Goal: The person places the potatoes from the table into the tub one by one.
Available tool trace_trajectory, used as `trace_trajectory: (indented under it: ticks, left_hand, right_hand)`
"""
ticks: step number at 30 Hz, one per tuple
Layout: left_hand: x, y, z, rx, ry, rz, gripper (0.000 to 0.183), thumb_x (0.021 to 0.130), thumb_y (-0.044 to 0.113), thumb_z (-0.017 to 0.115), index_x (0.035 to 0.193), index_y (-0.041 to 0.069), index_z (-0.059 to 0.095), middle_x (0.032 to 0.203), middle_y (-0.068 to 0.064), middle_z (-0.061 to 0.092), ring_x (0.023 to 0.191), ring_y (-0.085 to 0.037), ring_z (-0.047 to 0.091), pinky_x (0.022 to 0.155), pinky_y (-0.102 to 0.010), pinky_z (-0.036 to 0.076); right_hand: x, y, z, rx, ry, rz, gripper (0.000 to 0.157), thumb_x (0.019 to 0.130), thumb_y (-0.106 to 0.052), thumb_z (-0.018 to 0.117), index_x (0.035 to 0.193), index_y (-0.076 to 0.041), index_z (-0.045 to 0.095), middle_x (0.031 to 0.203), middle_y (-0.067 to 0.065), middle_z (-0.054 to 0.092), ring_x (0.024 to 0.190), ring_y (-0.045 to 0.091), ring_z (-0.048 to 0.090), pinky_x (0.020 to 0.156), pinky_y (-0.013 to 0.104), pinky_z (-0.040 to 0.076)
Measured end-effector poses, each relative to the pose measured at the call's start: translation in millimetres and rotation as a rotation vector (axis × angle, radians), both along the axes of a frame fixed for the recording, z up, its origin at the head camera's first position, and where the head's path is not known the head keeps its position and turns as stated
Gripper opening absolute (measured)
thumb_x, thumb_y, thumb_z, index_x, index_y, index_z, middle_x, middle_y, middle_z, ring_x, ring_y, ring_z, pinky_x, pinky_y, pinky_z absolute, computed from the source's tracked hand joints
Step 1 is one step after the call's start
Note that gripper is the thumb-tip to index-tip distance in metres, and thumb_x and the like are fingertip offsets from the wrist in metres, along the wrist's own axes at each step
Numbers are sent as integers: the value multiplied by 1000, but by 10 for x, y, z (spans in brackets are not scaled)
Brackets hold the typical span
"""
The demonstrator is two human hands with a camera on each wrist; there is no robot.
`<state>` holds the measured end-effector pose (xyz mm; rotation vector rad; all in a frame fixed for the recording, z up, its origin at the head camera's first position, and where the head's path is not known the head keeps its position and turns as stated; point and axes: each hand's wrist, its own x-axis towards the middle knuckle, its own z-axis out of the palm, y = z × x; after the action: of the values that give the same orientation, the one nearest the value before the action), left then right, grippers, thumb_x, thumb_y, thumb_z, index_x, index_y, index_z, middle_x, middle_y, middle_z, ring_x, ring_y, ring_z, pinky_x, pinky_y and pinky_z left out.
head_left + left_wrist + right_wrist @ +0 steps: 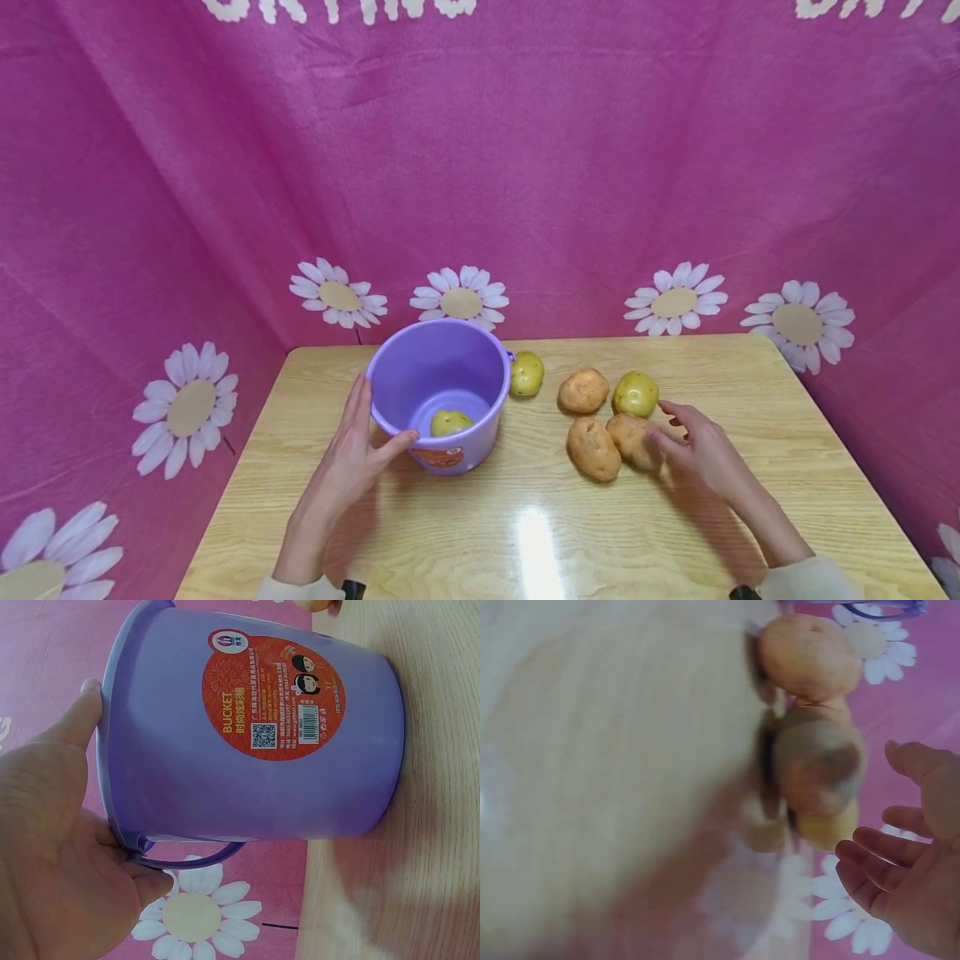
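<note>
My left hand point(348, 454) holds a purple plastic bucket point(480, 450) at its rim, the thumb on the front edge and the fingers along the left side. In the left wrist view its round red label point(274, 697) and thin handle point(199, 860) show. A yellow potato point(450, 422) lies inside. At the right, my right hand point(705, 454) hovers with parted, slightly bent fingers at a brown potato point(630, 437) and a yellow potato point(636, 394). Two more brown potatoes, one behind point(583, 391) and one in front point(593, 450), lie just left of these.
Another yellow potato point(527, 373) sits against the bucket's right side, partly hidden by it. All stand on a light wooden table point(465, 533) with a bright glare patch. A pink cloth point(555, 183) with white daisies hangs round the back and sides.
</note>
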<state>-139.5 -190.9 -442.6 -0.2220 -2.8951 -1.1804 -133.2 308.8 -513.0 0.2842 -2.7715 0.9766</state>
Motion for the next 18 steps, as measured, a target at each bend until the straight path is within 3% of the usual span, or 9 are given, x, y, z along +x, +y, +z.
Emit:
trace_trajectory:
  ticks: [7,12,18]
  left_hand:
    - [-3,-1,-7,5,7,-1,119,89,68,69,166,6,2,173,-10,-2,156,-37,14,120,-60,24]
    - [-7,-2,-6,6,6,-3,119,89,68,68,166,7,1,173,-10,-2,156,-37,13,120,-61,23]
    - [-6,-4,-8,5,0,0,119,89,68,68,166,7,1,173,-9,-2,156,-37,12,120,-61,23]
  right_hand:
    - [47,-56,-191,30,-62,-23,65,95,-29,78,141,9,54,129,33,61,111,46,64,93,63,51]
    - [72,-97,-253,15,-54,-29,67,93,-29,80,141,9,53,131,33,60,120,50,59,99,65,47]
    - [85,-131,-319,10,-28,-34,71,89,-28,84,141,10,53,133,34,59,120,50,59,96,64,49]
